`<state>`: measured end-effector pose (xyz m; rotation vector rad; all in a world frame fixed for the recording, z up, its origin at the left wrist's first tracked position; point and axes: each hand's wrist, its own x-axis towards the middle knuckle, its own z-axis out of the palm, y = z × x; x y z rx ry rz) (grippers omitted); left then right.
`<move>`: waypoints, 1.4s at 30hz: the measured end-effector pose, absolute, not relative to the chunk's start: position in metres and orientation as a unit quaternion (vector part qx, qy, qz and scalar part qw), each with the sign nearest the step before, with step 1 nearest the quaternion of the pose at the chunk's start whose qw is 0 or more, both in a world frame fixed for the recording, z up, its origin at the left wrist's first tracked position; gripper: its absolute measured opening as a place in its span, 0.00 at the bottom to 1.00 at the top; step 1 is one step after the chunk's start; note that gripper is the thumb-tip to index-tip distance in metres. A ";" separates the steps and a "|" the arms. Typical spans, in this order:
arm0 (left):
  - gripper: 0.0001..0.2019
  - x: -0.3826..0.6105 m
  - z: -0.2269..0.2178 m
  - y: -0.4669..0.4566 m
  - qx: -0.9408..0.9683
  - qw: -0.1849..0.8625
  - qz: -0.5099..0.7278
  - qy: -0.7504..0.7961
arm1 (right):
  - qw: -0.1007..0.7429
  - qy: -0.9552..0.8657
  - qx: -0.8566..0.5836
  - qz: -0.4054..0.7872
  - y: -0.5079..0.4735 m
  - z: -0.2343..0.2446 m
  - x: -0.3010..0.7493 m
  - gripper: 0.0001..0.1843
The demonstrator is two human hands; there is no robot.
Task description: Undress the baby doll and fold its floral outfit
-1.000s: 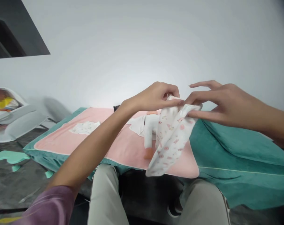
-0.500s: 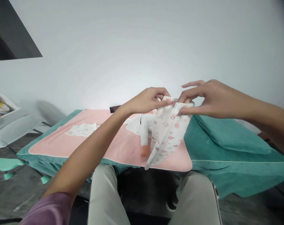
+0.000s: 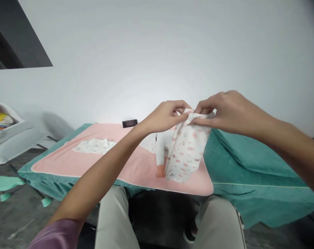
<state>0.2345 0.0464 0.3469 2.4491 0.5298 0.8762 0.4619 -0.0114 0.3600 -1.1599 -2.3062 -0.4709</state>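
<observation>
A small white baby garment with a pink print (image 3: 186, 150) hangs between my hands above the pink mat (image 3: 136, 169). My left hand (image 3: 169, 116) pinches its top edge between thumb and fingers. Close beside it, my right hand (image 3: 226, 112) grips the same edge, with thumb in front and fingers behind. I cannot tell which kind of garment it is. Behind the cloth lies a doll in white clothing (image 3: 160, 148), one bare end of a limb showing below the sleeve. The garment and my left hand hide most of the doll.
Another printed white garment (image 3: 94, 146) lies flat on the mat's left. A black device (image 3: 130, 123) stands by the wall. The green-covered bed (image 3: 250, 193) carries a green pillow (image 3: 252, 155) on the right. A white chair (image 3: 19, 141) stands at the left.
My right hand's raised fingers have closed down onto the garment's edge, nearer my left hand. The garment's lower end has swung and now hangs straighter and broader.
</observation>
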 end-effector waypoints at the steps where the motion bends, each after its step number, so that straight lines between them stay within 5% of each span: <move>1: 0.15 0.234 0.348 0.044 0.895 0.243 0.318 0.198 | 0.258 -0.846 -0.430 -0.182 -0.011 0.360 0.461 0.19; 11: 0.17 0.222 0.353 0.034 0.893 0.197 0.351 0.200 | 0.315 -0.810 -0.427 -0.251 -0.019 0.355 0.460 0.22; 19: 0.18 0.221 0.367 0.031 0.909 0.163 0.326 0.203 | 0.438 -0.793 -0.421 -0.052 -0.018 0.341 0.455 0.19; 25: 0.15 0.224 0.382 0.031 0.928 0.113 0.297 0.194 | 0.549 -0.732 -0.379 0.134 -0.014 0.307 0.448 0.32; 28: 0.13 0.224 0.383 0.040 0.929 0.114 0.293 0.198 | 0.524 -0.702 -0.370 0.309 -0.006 0.264 0.446 0.45; 32: 0.14 0.214 0.383 0.057 0.917 0.134 0.295 0.232 | 0.428 -0.640 -0.369 0.520 0.005 0.182 0.424 0.37; 36: 0.18 0.176 0.377 0.086 0.887 0.168 0.299 0.310 | 0.407 -0.582 -0.371 0.599 0.016 0.109 0.381 0.44; 42: 0.25 0.032 0.326 0.151 0.749 0.183 0.336 0.541 | 0.336 -0.563 -0.379 0.653 0.035 0.065 0.310 0.30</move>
